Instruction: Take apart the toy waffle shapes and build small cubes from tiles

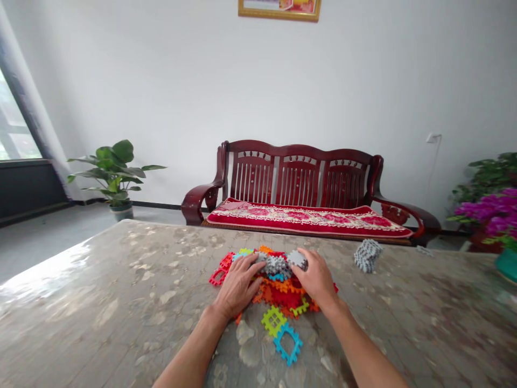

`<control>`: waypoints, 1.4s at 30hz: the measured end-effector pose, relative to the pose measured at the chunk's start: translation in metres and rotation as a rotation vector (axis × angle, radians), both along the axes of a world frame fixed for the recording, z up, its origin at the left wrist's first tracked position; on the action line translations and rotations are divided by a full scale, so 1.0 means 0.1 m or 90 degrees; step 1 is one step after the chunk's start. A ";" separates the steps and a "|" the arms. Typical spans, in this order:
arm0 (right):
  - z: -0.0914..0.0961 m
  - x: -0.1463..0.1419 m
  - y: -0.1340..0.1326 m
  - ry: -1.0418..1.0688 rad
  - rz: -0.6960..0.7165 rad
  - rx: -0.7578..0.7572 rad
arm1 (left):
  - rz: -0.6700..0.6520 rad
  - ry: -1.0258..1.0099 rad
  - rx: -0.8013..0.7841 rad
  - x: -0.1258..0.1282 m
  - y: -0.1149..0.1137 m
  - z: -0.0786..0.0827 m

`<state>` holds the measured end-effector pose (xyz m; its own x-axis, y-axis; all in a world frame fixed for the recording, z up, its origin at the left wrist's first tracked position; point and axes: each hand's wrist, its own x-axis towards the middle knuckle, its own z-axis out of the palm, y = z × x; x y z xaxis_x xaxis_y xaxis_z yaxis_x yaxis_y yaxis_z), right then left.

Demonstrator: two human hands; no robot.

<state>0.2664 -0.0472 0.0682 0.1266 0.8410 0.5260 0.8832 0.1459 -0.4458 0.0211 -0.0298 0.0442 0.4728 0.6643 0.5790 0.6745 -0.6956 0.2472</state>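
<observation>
A heap of colourful interlocking plastic tiles point(283, 293) lies on the table point(100, 302), red, orange, green and blue. My left hand point(238, 285) rests on the heap's left side, its fingers curled on a cluster of grey tiles point(278, 265) atop the heap. My right hand point(317, 279) sits on the right side with its fingers closed on one grey tile point(298, 259) next to that cluster. A green tile point(273, 320) and a blue tile point(288, 343) lie loose in front of the heap, between my forearms.
A stack of grey tiles point(367, 255) stands further right on the table. Behind the table is a dark wooden bench point(299, 178) with a red cushion, a potted green plant point(115, 175) at left, and purple flowers point(490, 210) at right.
</observation>
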 end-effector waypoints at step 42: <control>-0.52 1.07 0.00 0.427 -0.269 0.206 | 0.410 -0.267 -0.286 -0.51 0.34 -0.15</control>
